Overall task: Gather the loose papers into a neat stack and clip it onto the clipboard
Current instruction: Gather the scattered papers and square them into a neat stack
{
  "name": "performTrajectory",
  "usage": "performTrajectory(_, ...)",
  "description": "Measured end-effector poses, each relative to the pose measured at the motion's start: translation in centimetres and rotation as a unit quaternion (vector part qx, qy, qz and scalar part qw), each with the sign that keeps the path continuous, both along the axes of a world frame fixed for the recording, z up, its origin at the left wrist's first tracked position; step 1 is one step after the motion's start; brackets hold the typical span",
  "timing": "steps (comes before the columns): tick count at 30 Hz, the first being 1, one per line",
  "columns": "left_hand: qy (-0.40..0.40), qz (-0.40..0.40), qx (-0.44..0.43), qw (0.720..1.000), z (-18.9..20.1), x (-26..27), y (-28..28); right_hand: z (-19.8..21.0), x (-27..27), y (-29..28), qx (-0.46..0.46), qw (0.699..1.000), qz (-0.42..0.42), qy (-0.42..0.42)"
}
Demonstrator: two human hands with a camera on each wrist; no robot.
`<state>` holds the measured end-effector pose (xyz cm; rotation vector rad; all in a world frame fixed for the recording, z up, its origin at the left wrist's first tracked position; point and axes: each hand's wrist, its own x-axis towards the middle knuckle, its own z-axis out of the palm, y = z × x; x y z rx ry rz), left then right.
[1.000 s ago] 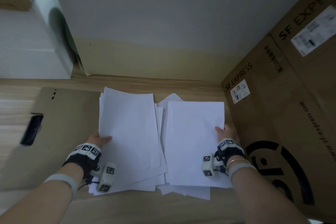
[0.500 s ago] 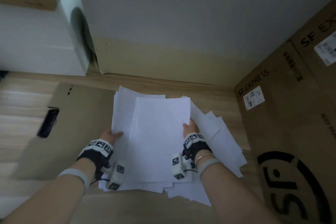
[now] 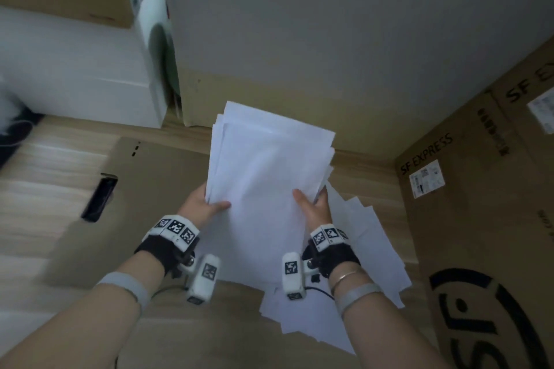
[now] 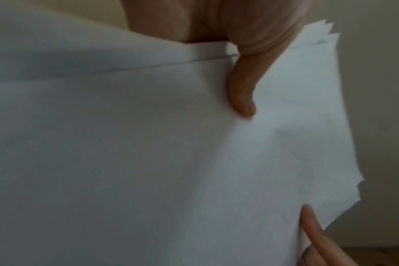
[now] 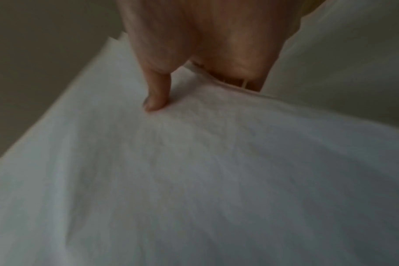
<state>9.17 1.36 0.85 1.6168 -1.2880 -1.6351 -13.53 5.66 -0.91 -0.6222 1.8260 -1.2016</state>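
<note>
- A big brown cardboard box (image 3: 479, 219) stands on the right, with "SF EXPRESS" printed on it and a white label stuck on.
- A flat sheet of cardboard (image 3: 144, 189) lies on the wooden floor (image 3: 45, 189), and it has a dark slot cut in it on the left.
- A white box (image 3: 75, 75) sits at the back left by the wall.
- The held stack of papers (image 3: 269, 189) is lifted up off the cardboard, in the middle, between the two hands. Its far edges do not line up (corners poke out like little steps in the left wrist view).
- More loose sheets (image 3: 368, 249) lie spread on the cardboard, under and to the right of the right arm.
- The left hand (image 3: 201, 207) grips the stack's left edge, thumb on top and fingers hidden beneath.
- The right hand (image 3: 314, 207) grips the stack's right edge the same way, thumb pressed on the top sheet.
- Both wrists wear black bands with small white camera blocks.
</note>
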Motion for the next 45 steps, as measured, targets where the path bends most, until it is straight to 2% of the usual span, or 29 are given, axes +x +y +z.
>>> performTrajectory(2,0.016,0.007,-0.046,0.999,2.2,-0.6,-0.7,3.0,-0.4,-0.4,-0.067,0.998,-0.004,0.005)
performTrajectory(6,0.066,0.083,-0.115,0.988,5.8,-1.5,-2.0,8.0,-0.4,-1.2,-0.157,0.987,-0.017,0.012)
performTrajectory(10,0.149,0.116,-0.155,0.97,8.6,-1.5,-2.8,10.5,0.1,-0.9,-0.18,0.983,0.016,-0.021)
performTrajectory(13,0.171,0.107,-0.238,0.95,10.6,-1.3,-3.2,11.2,0.1,-1.0,-0.195,0.979,0.046,0.03)
performTrajectory(16,0.159,0.117,-0.276,0.941,12.0,-1.9,-3.7,11.4,0.4,-1.0,-0.204,0.975,0.061,0.057)
performTrajectory(20,0.104,0.174,-0.29,0.935,12.0,-3.5,-4.6,11.9,1.2,-0.6,-0.225,0.972,0.037,0.063)
performTrajectory(22,0.12,0.188,-0.289,0.931,11.9,-3.8,-4.4,12.2,1.3,-0.7,-0.231,0.971,0.009,0.059)
performTrajectory(27,0.136,0.102,-0.318,0.933,11.7,-3.4,-3.0,13.1,0.9,-1.7,-0.245,0.966,-0.065,0.049)
performTrajectory(31,0.056,0.024,-0.329,0.942,10.6,-2.4,-2.8,12.6,0.4,-1.2,-0.257,0.965,-0.012,0.054)
performTrajectory(33,0.063,0.026,-0.304,0.95,9.5,-1.9,-3.2,11.5,0.1,-1.0,-0.241,0.969,0.017,0.051)
performTrajectory(36,0.092,0.032,-0.191,0.977,7.7,-1.2,-3.3,9.2,0.2,-0.6,-0.14,0.988,0.062,0.022)
performTrajectory(39,-0.012,-0.021,-0.089,0.996,6.5,-1.4,-2.8,7.3,0.6,-0.4,-0.048,0.995,0.081,0.036)
performTrajectory(41,-0.035,-0.022,-0.092,0.995,5.7,-1.4,-3.1,7.0,0.4,-0.8,-0.069,0.994,0.072,0.04)
performTrajectory(43,-0.016,-0.004,-0.093,0.996,5.5,-1.1,-3.3,6.9,0.1,-1.2,-0.093,0.994,0.054,0.03)
performTrajectory(45,-0.014,-0.006,-0.067,0.998,4.6,-0.5,-3.4,6.0,0.0,-1.3,-0.075,0.995,0.061,0.024)
